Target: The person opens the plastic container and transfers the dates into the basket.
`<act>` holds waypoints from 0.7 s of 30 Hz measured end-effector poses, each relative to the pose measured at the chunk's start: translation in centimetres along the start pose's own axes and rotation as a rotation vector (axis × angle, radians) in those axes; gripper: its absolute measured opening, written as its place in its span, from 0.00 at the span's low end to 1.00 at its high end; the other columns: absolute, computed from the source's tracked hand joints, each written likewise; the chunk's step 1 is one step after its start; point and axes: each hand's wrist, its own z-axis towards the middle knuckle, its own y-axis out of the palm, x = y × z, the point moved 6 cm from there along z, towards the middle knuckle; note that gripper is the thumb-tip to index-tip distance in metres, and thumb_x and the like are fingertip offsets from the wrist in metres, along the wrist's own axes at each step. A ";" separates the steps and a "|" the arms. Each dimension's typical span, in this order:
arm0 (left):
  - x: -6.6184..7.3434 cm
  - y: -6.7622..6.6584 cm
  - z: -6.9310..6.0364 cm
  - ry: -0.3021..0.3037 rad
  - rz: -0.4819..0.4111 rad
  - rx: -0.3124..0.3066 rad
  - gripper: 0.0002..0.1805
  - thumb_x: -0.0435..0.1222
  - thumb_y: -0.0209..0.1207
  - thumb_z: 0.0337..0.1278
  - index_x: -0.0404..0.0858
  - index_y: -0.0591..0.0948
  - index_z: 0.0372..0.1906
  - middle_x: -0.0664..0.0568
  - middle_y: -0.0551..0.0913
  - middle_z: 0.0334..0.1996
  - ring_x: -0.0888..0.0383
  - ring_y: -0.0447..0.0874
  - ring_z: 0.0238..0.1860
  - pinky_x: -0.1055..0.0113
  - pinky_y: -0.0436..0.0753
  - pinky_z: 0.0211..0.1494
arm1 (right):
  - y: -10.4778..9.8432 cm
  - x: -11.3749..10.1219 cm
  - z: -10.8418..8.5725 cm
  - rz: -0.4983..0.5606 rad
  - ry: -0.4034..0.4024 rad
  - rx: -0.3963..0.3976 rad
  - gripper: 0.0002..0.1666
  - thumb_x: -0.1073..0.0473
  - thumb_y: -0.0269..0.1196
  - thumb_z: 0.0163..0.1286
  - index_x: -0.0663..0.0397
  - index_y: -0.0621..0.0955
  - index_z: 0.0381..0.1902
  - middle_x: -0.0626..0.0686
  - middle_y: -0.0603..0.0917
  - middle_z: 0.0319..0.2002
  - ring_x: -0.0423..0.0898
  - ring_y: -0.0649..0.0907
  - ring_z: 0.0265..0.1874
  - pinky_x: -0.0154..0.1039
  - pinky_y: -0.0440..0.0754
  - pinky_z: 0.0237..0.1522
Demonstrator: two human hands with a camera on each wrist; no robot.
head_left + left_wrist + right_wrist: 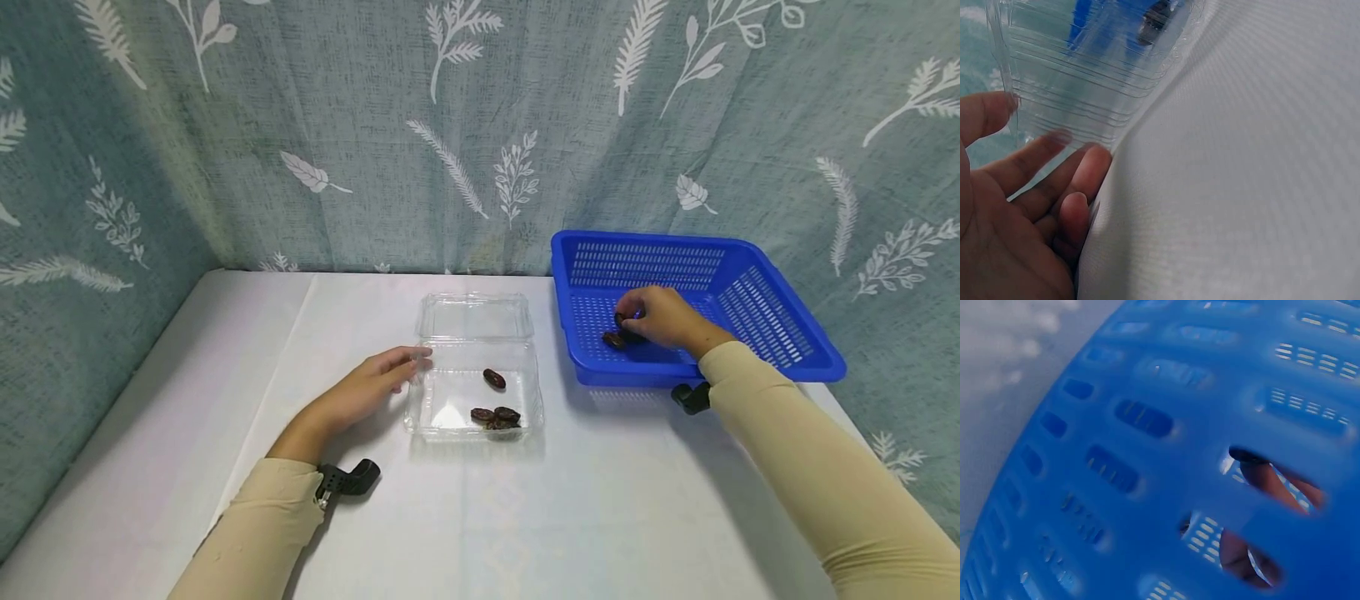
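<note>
My left hand [367, 386] rests against the left side of a clear plastic clamshell box [450, 429], its fingertips touching the wall and rim. In the left wrist view those fingers [1035, 156] lie fairly straight along the ribbed plastic. One brown date [494, 379] lies mid-box, and several more dates [506, 414] cluster near its front right corner. Inside a blue basket [697, 377], my right hand [660, 318] pinches a date [619, 319] between thumb and fingers. Another date [613, 340] lies just below it. The basket wall hides most of that hand in the right wrist view.
The box lid [474, 317] lies folded back behind the box. Both containers stand on a white-covered table [480, 508], the basket at the right edge. A patterned grey-green curtain [360, 150] hangs behind and at both sides.
</note>
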 end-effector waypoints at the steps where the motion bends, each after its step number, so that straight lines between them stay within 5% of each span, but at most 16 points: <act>1: 0.0 0.0 0.0 -0.002 0.002 -0.002 0.25 0.47 0.45 0.79 0.43 0.69 0.72 0.46 0.76 0.67 0.52 0.71 0.50 0.60 0.67 0.57 | 0.2 0.0 0.1 -0.004 0.003 -0.011 0.11 0.67 0.63 0.68 0.65 0.84 0.47 0.63 0.87 0.43 0.60 0.84 0.48 0.58 0.78 0.53; 14: 0.1 0.0 -0.1 -0.010 -0.003 -0.013 0.25 0.47 0.44 0.79 0.44 0.69 0.73 0.47 0.75 0.69 0.50 0.72 0.57 0.59 0.68 0.59 | 0.5 -0.2 0.4 -0.026 -0.004 -0.035 0.16 0.66 0.62 0.70 0.67 0.83 0.53 0.66 0.87 0.49 0.63 0.83 0.53 0.59 0.78 0.56; 21: -0.1 0.1 -0.1 -0.023 -0.017 -0.006 0.24 0.47 0.44 0.79 0.46 0.69 0.72 0.50 0.75 0.68 0.50 0.72 0.55 0.58 0.67 0.60 | -1.1 -2.8 -0.6 0.040 -0.091 0.121 0.15 0.63 0.61 0.72 0.64 0.84 0.53 0.63 0.87 0.48 0.57 0.84 0.46 0.55 0.81 0.49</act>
